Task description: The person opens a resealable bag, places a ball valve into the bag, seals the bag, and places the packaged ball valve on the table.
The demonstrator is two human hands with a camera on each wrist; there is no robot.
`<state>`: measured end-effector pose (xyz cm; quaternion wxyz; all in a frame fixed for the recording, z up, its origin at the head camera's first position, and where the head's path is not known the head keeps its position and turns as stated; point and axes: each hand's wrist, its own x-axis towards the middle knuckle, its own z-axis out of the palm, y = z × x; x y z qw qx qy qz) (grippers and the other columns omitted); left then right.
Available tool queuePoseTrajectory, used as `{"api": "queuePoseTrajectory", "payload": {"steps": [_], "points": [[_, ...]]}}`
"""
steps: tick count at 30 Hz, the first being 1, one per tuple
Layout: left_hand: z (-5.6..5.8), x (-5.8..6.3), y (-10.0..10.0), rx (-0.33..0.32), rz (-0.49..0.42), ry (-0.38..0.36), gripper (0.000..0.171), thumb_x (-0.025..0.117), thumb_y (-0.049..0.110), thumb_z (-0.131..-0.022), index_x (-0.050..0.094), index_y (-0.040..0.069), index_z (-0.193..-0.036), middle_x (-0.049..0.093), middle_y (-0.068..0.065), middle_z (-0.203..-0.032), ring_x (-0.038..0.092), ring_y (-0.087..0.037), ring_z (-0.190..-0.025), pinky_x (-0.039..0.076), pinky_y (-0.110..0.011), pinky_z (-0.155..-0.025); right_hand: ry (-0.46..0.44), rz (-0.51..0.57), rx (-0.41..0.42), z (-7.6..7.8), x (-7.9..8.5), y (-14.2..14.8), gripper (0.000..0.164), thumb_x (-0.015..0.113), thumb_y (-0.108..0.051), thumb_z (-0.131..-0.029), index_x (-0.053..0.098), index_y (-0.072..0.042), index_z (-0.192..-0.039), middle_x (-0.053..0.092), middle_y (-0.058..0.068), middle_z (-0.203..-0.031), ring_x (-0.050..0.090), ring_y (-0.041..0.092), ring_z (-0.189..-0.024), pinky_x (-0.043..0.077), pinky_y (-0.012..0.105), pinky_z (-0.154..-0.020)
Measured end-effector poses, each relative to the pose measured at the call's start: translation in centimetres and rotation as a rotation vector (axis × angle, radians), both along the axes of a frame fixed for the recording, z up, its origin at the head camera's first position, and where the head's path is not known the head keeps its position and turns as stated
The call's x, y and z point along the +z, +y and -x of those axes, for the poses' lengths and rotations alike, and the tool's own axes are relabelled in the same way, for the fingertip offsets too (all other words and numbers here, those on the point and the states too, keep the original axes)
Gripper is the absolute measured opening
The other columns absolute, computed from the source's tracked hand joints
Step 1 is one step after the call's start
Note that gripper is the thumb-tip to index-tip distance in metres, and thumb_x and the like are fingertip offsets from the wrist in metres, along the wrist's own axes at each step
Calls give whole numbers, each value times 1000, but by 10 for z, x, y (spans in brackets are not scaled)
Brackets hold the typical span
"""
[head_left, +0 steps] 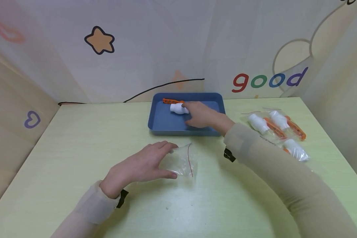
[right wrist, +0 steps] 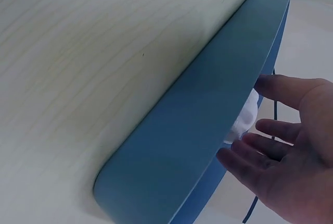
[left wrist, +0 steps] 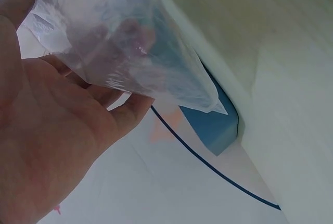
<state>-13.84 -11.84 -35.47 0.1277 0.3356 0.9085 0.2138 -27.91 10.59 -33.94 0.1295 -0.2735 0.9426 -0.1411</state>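
A clear plastic zip bag [head_left: 182, 162] with a red seal line is at the middle of the table. My left hand [head_left: 141, 165] is at its left end, thumb and fingers spread on either side. In the left wrist view the bag [left wrist: 125, 41] covers part of the fingers. A white bulb-shaped piece [head_left: 178, 108] lies in a blue tray [head_left: 163, 127], next to an orange strip with holes [head_left: 170, 101]. Over the white piece reaches my right hand [head_left: 202, 114]; the right wrist view shows its thumb and fingers apart around the piece [right wrist: 247, 117], partly hidden by the tray wall.
On the right side of the table lie several clear packets [head_left: 275, 124] holding white pieces and orange strips. A printed cloth [head_left: 166, 43] hangs behind the table. The tray stands near the table's back edge.
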Motion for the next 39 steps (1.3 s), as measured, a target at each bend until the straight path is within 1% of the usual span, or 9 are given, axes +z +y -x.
{"api": "queuePoseTrajectory", "payload": {"steps": [9,13,17,19,23,26,31,36,39], "points": [[0,0,1,-7,19,6,80,81,46,-88,47,8,-149,57,-8,-138,56,-28,-122,45,-46,-105,-11,-44,-24,3,-6,-4,75,72,-22,-97,33,1,-157,34,20,-161,31,36,-148,29,48,-119],[0,0,1,-11,22,10,79,81,47,-88,48,7,-148,56,-8,-138,56,-27,-122,45,-45,-105,-3,-54,-41,3,-6,-4,74,72,-22,-97,35,1,-157,36,21,-159,36,36,-145,32,48,-117],[0,0,1,-18,26,15,78,81,46,-88,48,7,-148,57,-8,-138,55,-27,-123,44,-46,-105,15,-65,-33,4,-6,-5,74,73,-21,-96,35,1,-156,38,20,-157,39,35,-142,34,48,-116],[-1,0,1,-23,28,20,78,80,46,-89,49,7,-148,57,-7,-138,55,-26,-123,44,-46,-105,12,-70,-26,4,-5,-6,76,72,-21,-97,33,1,-157,35,20,-159,37,36,-144,33,48,-117],[-1,0,1,-30,26,25,77,81,46,-88,49,6,-147,57,-7,-136,55,-25,-123,44,-46,-105,-7,-80,-5,6,-2,-8,81,72,-19,-97,25,2,-160,24,20,-166,27,36,-150,26,48,-120],[-1,0,1,-33,24,25,77,81,46,-88,50,6,-146,58,-8,-135,55,-25,-122,44,-46,-104,-21,-79,10,8,-1,-8,83,72,-18,-97,23,2,-161,20,19,-167,24,36,-152,24,47,-121],[-1,1,0,-30,31,26,77,81,46,-88,49,6,-147,58,-8,-136,56,-26,-121,45,-46,-104,-28,-81,26,9,-2,-7,84,74,-14,-95,23,1,-161,29,18,-164,32,34,-148,29,46,-119],[0,1,0,-29,35,25,77,81,46,-89,49,6,-147,57,-8,-137,56,-26,-122,45,-46,-105,-11,-56,30,10,-3,-7,75,76,-10,-93,36,-3,-156,46,17,-153,46,32,-136,39,47,-112],[0,1,0,-30,38,26,78,81,46,-89,49,6,-147,57,-8,-137,55,-26,-123,44,-46,-105,9,-39,51,10,-2,-7,67,75,-7,-92,44,-2,-151,52,17,-147,51,32,-131,43,46,-108]]}}
